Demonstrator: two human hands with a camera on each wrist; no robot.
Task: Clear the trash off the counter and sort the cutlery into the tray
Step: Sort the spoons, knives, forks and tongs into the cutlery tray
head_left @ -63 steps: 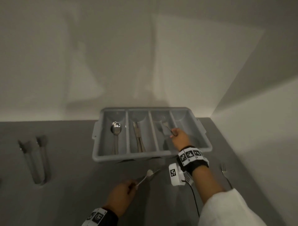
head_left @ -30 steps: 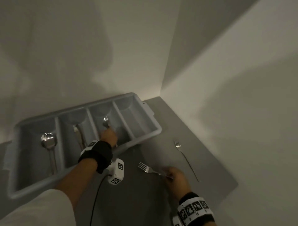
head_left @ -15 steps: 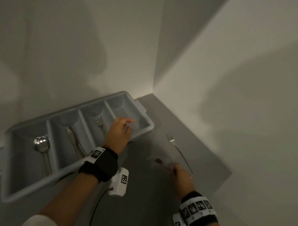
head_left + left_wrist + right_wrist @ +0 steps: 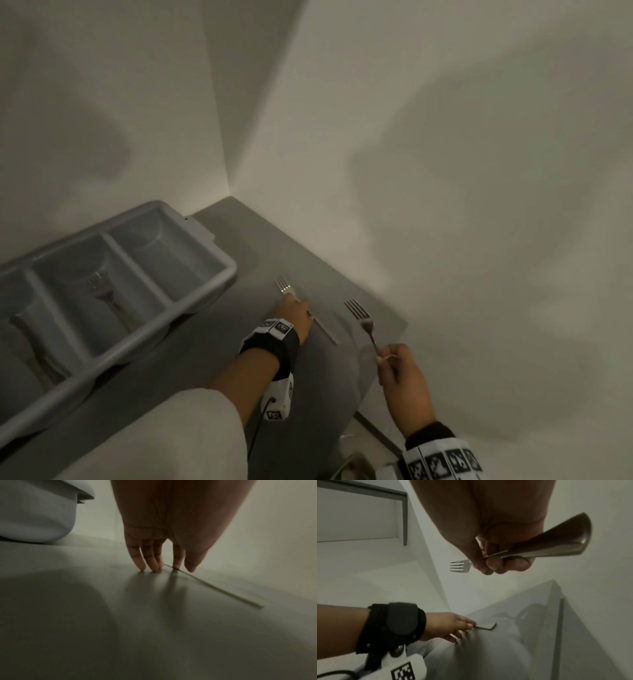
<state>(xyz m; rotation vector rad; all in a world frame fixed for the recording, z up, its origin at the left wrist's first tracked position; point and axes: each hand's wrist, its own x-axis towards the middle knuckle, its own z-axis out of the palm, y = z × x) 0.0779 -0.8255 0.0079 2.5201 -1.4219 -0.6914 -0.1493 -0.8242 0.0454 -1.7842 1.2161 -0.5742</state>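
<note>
Your left hand (image 4: 294, 313) rests straight fingertips on the counter fork (image 4: 322, 325); its handle runs back toward you. Right hand (image 4: 402, 377) grips a second fork (image 4: 363, 318), lifted. Tray (image 4: 219, 260) lies left.

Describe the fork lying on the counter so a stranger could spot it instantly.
Start at the grey cutlery tray on the grey counter; look just right of its end. The fork lies flat there, tines towards the corner, with the left hand on it. The other fork is lifted in the right hand.
</note>
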